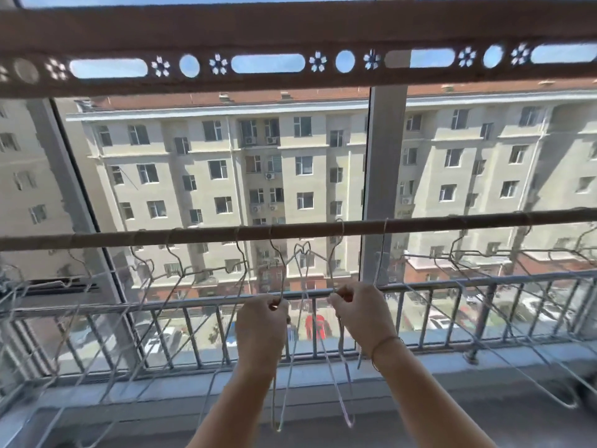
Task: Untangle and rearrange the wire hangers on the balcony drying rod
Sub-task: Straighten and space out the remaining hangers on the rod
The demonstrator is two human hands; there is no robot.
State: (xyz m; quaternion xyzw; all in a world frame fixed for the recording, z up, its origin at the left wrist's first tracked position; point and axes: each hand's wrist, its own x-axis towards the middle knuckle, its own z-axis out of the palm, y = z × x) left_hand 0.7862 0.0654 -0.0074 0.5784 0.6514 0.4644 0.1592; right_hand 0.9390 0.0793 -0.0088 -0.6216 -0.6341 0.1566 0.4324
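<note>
Nearest, at 6 o'clock: two bare forearms, raised toward centre. Largest, filling the background from 9 to 3 o'clock: pale apartment block [290, 163] with red-brown roof, behind glass. Across 12 o'clock: brown beam [290, 27] pierced with ovals, circles and flower cut-outs. At 1 o'clock, running down to centre: grey window post [384, 150]. From 9 to 3 o'clock, below centre: metal railing [452, 281] with vertical bars, street and blurred cars beyond. Just above the railing, 9 to 3 o'clock, a little higher on the 3 o'clock side: drying rod [193, 235], thin and brown. Hung along it: wire hangers [478, 254], a leaning bunch at 8 o'clock, another spread at 3 to 4 o'clock, several crossed together at centre, long loops hanging to 6 o'clock between the forearms. Left hand [261, 324], just 7 o'clock of centre: fingers curled, pinching one hanger wire below its hook. Right hand [361, 315], just 5 o'clock of centre, near the left hand but apart: thumb and fingertips pinching another hanger wire, hook up on the rod. Which wire over which at centre: cannot tell. On right wrist: thin cord bracelet [386, 342].
</note>
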